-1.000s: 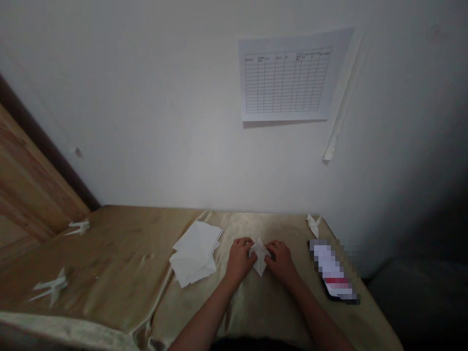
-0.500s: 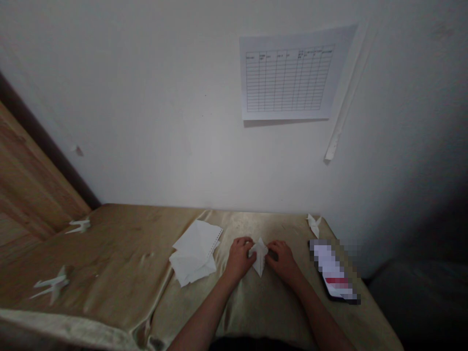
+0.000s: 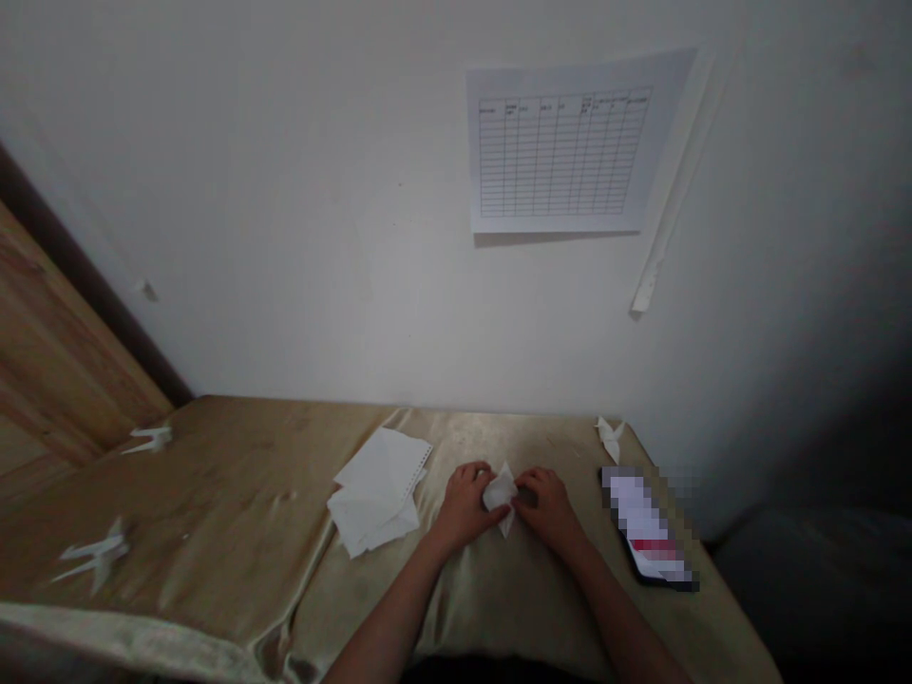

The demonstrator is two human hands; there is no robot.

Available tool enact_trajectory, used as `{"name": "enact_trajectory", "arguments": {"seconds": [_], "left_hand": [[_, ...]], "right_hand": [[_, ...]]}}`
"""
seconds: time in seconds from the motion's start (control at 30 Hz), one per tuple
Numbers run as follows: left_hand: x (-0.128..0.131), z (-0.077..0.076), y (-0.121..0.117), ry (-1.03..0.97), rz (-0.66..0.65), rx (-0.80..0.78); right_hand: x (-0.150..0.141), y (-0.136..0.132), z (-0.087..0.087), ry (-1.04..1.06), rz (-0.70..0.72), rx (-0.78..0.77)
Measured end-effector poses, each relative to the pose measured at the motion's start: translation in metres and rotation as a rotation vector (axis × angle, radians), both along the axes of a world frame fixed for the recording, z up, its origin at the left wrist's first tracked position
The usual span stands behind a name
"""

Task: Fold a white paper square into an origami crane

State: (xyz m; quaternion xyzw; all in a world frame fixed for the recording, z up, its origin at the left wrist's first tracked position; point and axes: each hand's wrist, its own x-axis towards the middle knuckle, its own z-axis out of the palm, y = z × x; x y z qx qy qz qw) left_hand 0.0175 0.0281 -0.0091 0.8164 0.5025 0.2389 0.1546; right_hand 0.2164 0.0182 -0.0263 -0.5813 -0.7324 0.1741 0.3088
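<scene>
Between my hands lies a small folded white paper piece (image 3: 500,494), its pointed tip aiming toward me and its upper part bent over. My left hand (image 3: 465,508) pinches its left side, and my right hand (image 3: 547,508) presses its right side. To the left of my left hand is a loose stack of white paper sheets (image 3: 377,492) with a perforated edge. Both lie on a beige satin-covered table (image 3: 214,513).
Several folded paper figures lie about, at the far left (image 3: 146,440), front left (image 3: 92,560) and back right (image 3: 611,437). A pixelated phone (image 3: 645,527) lies right of my right hand. A printed grid sheet (image 3: 560,142) hangs on the wall; a wooden panel (image 3: 49,361) stands left.
The top of the paper piece has been bent over and looks more bunched. My hands have drawn slightly closer around it.
</scene>
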Motion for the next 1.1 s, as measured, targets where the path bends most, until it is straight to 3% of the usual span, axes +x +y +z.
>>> {"name": "enact_trajectory", "arguments": {"seconds": [0.47,0.77,1.1], "left_hand": [[-0.004,-0.002,0.005,0.022,-0.060,-0.073],[-0.004,0.000,0.003,0.017,-0.047,-0.075],[-0.004,0.000,0.005,0.028,-0.058,-0.077]], "right_hand": [[-0.003,-0.001,0.003,0.031,-0.063,0.023],[0.007,0.001,0.007,0.101,-0.002,-0.034],[0.002,0.002,0.005,0.082,-0.070,0.020]]}}
